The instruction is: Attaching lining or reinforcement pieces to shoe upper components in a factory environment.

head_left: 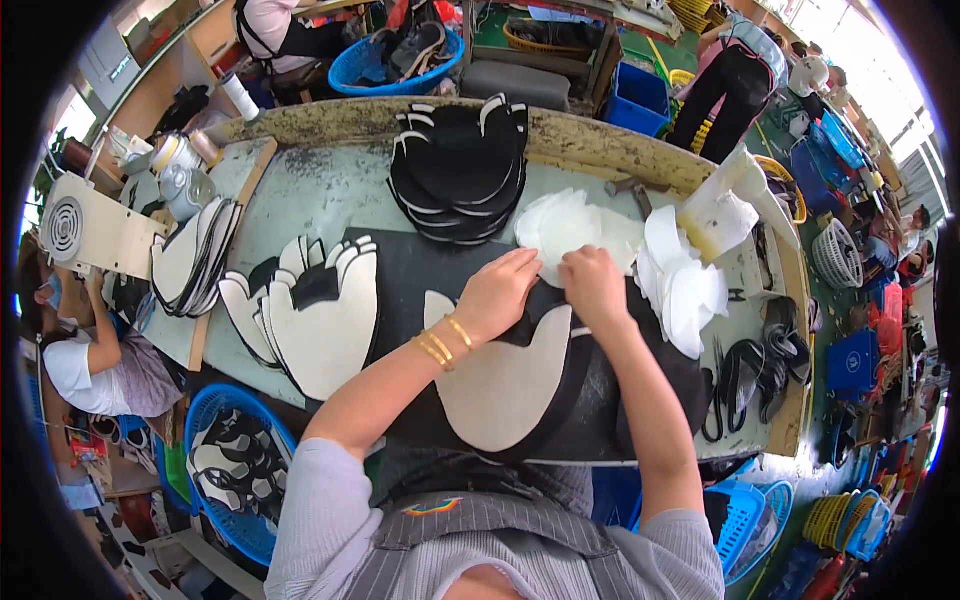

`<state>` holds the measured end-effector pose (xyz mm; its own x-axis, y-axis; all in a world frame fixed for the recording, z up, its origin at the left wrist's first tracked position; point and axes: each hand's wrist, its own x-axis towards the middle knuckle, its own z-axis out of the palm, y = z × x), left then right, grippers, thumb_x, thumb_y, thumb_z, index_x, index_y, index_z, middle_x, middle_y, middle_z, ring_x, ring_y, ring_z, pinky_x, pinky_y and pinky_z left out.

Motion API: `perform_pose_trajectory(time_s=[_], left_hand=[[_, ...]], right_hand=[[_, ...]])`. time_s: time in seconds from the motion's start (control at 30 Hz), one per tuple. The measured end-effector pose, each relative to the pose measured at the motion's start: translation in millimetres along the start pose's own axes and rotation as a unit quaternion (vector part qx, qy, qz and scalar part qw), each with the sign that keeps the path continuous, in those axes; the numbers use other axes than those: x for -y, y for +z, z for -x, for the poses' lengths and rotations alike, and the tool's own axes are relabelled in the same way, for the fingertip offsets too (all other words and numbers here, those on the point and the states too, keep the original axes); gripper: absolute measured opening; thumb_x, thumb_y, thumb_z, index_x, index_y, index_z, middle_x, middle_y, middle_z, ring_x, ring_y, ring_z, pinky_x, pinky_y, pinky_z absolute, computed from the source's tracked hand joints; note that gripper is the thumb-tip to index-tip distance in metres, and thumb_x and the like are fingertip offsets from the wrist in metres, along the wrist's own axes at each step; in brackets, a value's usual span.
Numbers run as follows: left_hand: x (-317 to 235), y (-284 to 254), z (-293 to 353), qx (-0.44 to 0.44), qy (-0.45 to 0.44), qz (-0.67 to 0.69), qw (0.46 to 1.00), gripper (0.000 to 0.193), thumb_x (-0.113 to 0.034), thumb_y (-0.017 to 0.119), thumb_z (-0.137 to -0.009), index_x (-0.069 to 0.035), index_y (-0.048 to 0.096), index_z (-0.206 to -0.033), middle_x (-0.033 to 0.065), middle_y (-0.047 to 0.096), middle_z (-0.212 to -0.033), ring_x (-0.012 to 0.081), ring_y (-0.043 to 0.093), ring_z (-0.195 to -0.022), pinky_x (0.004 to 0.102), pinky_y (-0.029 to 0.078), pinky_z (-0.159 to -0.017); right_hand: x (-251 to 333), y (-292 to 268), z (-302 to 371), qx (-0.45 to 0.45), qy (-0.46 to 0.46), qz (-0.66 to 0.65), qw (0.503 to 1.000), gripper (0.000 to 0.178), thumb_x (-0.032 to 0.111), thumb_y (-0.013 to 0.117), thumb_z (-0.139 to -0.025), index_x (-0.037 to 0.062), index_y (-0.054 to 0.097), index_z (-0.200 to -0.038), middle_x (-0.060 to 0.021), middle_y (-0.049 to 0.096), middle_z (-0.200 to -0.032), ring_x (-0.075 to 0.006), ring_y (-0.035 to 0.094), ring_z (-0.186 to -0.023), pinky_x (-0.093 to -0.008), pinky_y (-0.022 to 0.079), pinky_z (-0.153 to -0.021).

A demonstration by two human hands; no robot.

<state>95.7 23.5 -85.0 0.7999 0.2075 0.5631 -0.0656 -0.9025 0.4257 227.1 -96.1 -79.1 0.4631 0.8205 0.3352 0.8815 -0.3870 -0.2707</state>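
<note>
Both my hands are at the near edge of a pile of thin, whitish translucent pieces (575,225). My left hand (498,292) has its fingers pressed together on the pile's left front edge. The fingers of my right hand (597,285) are bent in a pinch at the front edge, hiding their tips. Below the hands, a white shoe upper piece (500,390) with a black lining lies on a black mat (405,260), its two prongs pointing away from me. More such white uppers (325,320) overlap to the left. Beyond the mat rises a stack of black uppers (460,170).
Loose white pieces (680,280) lie right of the pile, near a stained white container (720,215) and a hammer (640,195). Scissors (713,395) rest at the table's right. A raised wooden rim (350,118) borders the far side. At lower left stands a blue basket (235,490).
</note>
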Motion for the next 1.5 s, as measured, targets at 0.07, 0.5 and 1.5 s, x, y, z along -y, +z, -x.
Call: perform_pose_trajectory(time_s=[0.07, 0.5, 1.5], left_hand=[[15, 15, -4, 0.089, -0.022, 0.019, 0.996, 0.020, -0.006, 0.059, -0.081, 0.003, 0.061, -0.099, 0.0154, 0.063, -0.105, 0.0306, 0.059, -0.098, 0.0375, 0.048, -0.085], [31, 29, -25, 0.045, -0.122, 0.028, 0.991, 0.026, -0.013, 0.069, -0.074, -0.001, 0.060, -0.096, 0.0119, 0.059, -0.101, 0.0330, 0.059, -0.091, 0.0387, 0.049, -0.077], [21, 24, -19, 0.078, -0.129, -0.003, 0.989, 0.029, -0.015, 0.069, -0.074, -0.003, 0.062, -0.100, 0.0127, 0.062, -0.097, 0.0323, 0.059, -0.091, 0.0381, 0.048, -0.080]], right_hand=[[12, 5, 2, 0.006, 0.022, 0.012, 1.000, 0.010, 0.012, 0.062, -0.076, 0.0030, 0.063, -0.072, -0.0127, 0.059, -0.085, -0.0300, 0.057, -0.085, -0.0404, 0.051, -0.069], [-34, 50, -91, 0.127, 0.103, -0.032, 0.986, 0.028, 0.024, 0.067, -0.072, 0.0040, 0.065, -0.091, -0.0202, 0.065, -0.091, -0.0379, 0.060, -0.092, -0.0453, 0.047, -0.082], [-96, -114, 16, -0.288, 0.178, -0.704, 0.625, 0.011, 0.015, 0.058, -0.091, 0.0052, 0.054, -0.088, -0.0028, 0.056, -0.078, -0.0113, 0.057, -0.078, -0.0286, 0.049, -0.073]])
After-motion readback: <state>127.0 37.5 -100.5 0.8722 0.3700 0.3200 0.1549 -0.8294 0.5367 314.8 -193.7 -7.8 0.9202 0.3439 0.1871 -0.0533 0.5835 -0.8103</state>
